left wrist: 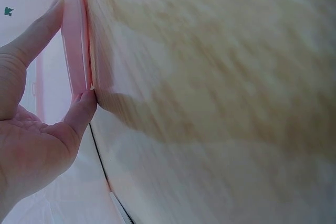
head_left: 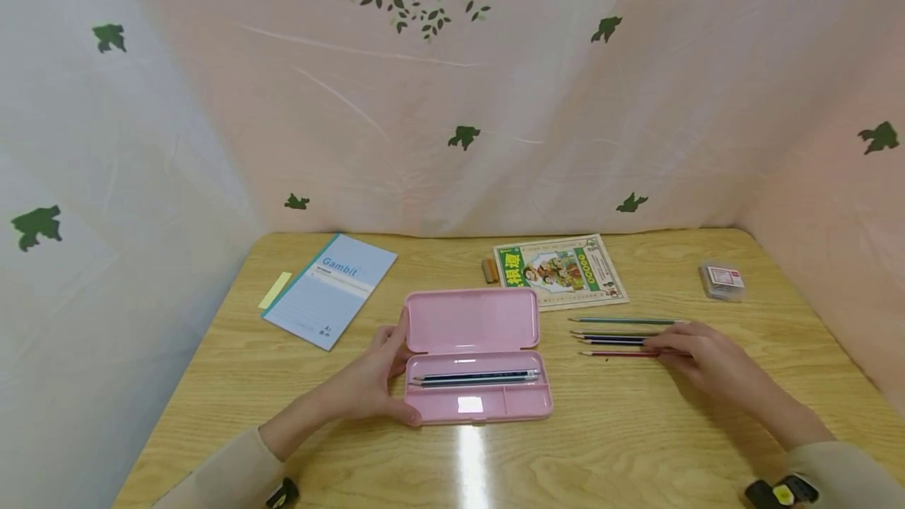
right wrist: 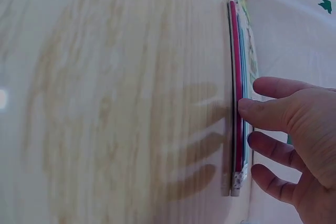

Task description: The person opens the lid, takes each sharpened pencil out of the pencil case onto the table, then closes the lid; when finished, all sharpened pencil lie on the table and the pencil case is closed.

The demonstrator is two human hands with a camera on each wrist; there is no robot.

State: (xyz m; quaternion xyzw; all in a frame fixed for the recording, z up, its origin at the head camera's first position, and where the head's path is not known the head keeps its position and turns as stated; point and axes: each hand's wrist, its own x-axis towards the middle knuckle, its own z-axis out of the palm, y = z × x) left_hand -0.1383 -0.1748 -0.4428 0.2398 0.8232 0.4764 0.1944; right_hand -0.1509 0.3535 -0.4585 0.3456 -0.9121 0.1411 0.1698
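Observation:
An open pink pencil case (head_left: 473, 320) lies on the table with two dark pencils (head_left: 474, 378) in its back compartment. At its left end, my left hand (head_left: 368, 379) holds the case, thumb at the front corner and fingers along the lid's side. In the left wrist view, thumb and finger span the case's edge (left wrist: 73, 35). To the right, my right hand (head_left: 707, 352) reaches over the blunt ends of several pencils lying side by side. These include a green pencil (head_left: 622, 320) and a red pencil (head_left: 618, 353). In the right wrist view my thumb overlaps the red pencil (right wrist: 238, 77), fingers spread.
A blue notebook (head_left: 332, 289) and a yellow sticky-note strip (head_left: 275, 290) lie at the left. Behind the case are an illustrated booklet (head_left: 562, 272) and a small orange-brown item (head_left: 490, 271). A small clear box (head_left: 723, 281) sits at the right. A curtain (head_left: 396, 140) hangs behind the table.

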